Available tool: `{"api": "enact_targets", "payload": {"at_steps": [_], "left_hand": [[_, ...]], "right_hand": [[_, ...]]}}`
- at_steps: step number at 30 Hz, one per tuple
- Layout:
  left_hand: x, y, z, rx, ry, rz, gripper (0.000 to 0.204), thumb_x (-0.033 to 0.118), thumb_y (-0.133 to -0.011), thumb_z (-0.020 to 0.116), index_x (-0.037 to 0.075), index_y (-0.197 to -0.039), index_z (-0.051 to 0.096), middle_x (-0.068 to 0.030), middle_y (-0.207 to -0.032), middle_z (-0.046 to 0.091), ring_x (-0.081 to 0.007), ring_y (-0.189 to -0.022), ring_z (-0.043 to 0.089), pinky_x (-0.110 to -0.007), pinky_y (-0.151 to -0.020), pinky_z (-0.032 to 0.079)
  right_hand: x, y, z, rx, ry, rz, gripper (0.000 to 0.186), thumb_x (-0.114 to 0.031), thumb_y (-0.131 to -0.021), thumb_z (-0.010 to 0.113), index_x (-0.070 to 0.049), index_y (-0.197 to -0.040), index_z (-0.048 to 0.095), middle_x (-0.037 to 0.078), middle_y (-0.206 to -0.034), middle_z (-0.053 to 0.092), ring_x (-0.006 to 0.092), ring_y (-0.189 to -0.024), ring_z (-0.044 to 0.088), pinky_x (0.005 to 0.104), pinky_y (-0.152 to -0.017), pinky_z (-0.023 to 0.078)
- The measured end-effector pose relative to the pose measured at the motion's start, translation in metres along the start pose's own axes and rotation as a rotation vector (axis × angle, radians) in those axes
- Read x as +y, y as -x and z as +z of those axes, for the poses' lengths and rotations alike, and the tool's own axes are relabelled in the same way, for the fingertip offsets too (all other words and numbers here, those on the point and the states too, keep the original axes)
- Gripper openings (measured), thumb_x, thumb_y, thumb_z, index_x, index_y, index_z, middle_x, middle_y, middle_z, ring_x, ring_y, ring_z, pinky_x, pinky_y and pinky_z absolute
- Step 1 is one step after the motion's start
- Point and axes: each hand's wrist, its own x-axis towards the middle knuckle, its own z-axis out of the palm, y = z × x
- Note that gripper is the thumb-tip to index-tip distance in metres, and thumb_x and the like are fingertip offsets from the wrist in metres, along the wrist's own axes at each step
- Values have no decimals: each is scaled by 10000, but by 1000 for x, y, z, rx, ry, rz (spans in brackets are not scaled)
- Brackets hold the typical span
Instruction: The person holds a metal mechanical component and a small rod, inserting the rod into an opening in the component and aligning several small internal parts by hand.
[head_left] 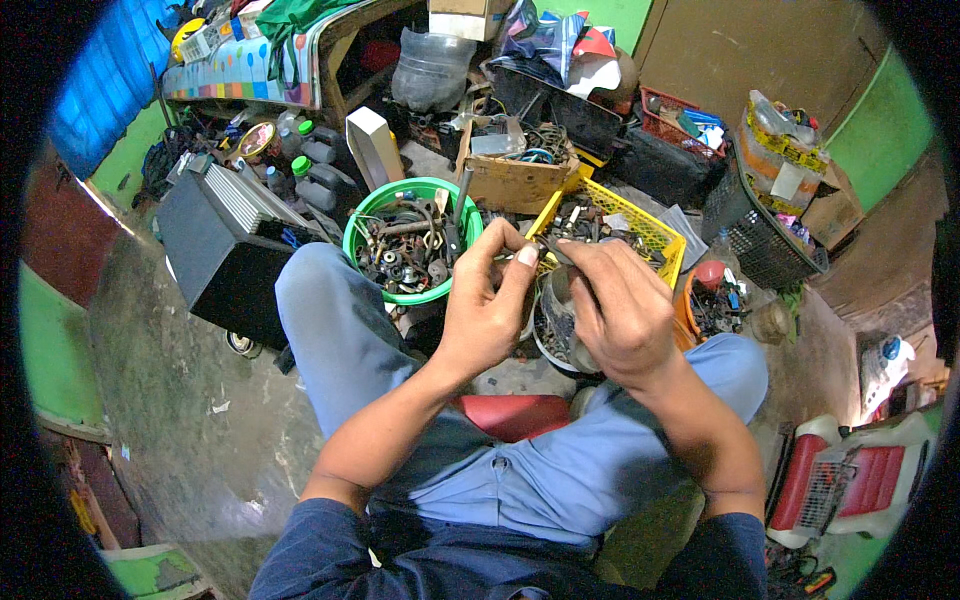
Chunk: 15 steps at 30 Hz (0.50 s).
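My left hand [483, 305] and my right hand [625, 315] are raised in front of my knees, their fingertips close together. Thumb and fingers of each hand are pinched on a small dark part [549, 246]; its kind is too small to make out. Below and behind the hands stands a yellow crate [672, 243] with mixed small parts in it. A white tub [545, 345] of small dark pieces sits under my right hand, partly hidden by it. Left of my left hand is a green basin [352, 245] full of loose metal and rubber parts.
A cardboard box [515, 188] of wires stands behind the basin. To the left are a dark cabinet-like box [220, 255] and dark bottles with green caps [318, 180]. An orange container [686, 310] and a black basket [765, 235] are at right. Something red [515, 415] lies between my legs.
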Motion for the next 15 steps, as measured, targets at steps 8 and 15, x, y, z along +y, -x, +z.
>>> {"api": "enact_targets", "payload": {"at_steps": [8,15], "left_hand": [[1,0,-3,-28,-14,-9,148,124,-994,529,34,-886,482,53,-687,425,-8,-597,373,-205,-501,292],[3,-1,-1,13,47,14,153,124,-995,528,40,-877,477,64,-660,417,-6,-564,362,-206,-471,273]], "right_hand": [[1,0,0,6,6,1,275,78,-715,635,68,-990,628,163,-810,623,317,-702,634,405,-631,534],[2,4,-1,-21,-3,15,281,79,-717,632,67,-998,628,166,-820,627,318,-719,637,399,-636,537]]}}
